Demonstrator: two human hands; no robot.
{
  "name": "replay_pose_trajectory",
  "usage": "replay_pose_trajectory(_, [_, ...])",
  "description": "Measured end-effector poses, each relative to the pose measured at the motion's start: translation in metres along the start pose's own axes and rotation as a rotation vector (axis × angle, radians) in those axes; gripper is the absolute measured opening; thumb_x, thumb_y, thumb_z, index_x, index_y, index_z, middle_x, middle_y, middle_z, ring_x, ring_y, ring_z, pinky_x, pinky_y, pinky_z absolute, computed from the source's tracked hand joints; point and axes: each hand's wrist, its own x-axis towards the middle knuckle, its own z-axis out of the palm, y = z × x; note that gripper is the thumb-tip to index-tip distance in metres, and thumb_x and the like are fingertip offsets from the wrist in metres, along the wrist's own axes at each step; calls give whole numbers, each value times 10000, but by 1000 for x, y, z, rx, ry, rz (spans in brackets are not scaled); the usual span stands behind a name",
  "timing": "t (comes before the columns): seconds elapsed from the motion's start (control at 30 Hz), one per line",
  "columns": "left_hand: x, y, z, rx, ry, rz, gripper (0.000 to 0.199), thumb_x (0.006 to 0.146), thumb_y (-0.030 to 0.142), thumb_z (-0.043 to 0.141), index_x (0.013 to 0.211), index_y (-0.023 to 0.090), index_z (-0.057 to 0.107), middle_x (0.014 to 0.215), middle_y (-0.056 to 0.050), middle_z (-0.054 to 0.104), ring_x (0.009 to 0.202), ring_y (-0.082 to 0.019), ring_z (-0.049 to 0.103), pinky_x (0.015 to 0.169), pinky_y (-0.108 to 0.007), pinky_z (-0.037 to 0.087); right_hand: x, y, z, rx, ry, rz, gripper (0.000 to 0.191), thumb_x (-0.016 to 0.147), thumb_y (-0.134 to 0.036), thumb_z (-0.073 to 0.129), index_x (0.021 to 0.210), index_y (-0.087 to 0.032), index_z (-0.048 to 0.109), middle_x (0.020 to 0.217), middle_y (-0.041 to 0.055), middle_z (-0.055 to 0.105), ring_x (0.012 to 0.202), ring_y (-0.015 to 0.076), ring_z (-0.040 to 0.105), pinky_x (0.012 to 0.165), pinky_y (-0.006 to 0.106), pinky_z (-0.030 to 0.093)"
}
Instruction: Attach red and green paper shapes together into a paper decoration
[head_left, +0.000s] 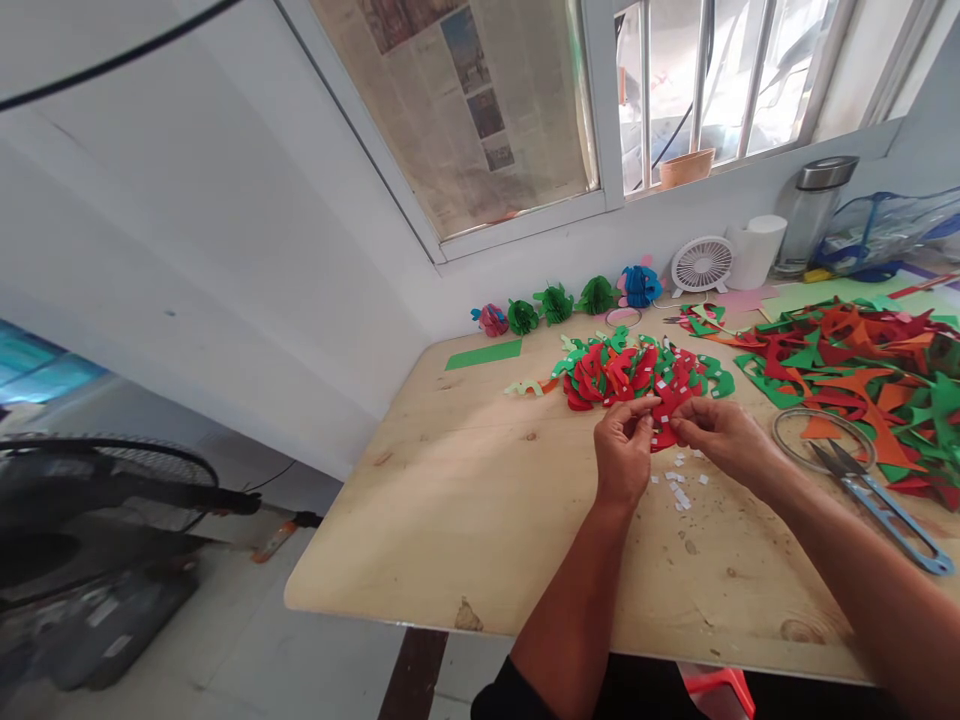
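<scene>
A red paper piece (664, 425) with small white squares on it is pinched between both hands. My left hand (627, 440) grips its left side, fingers closed. From the right, my right hand (709, 428) holds the other side between thumb and fingers. Just behind the hands lies a heap of red and green cut paper shapes (611, 370), many with white squares on them. Several loose white squares (679, 490) lie on the wooden table (450, 500) below the hands.
Snips (885, 505) and a metal ring (780, 435) lie right, beside a big pile of paper scraps (862, 370). Along the wall stand folded paper figures (555, 303), a small white fan (702, 266) and a glass bottle (814, 220). A green strip (484, 354) lies at back left.
</scene>
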Motion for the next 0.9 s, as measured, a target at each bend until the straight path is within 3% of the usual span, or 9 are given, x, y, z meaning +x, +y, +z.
replay_pose_trajectory(0.9, [0, 0, 0, -11, -14, 5, 179, 749, 143, 540, 840, 159, 693, 779, -42, 638, 674, -118, 610, 615, -212, 487, -1, -1, 0, 7, 19, -18, 172, 690, -330, 522, 617, -181, 566, 504, -23, 532, 464, 108, 440, 438, 234, 296])
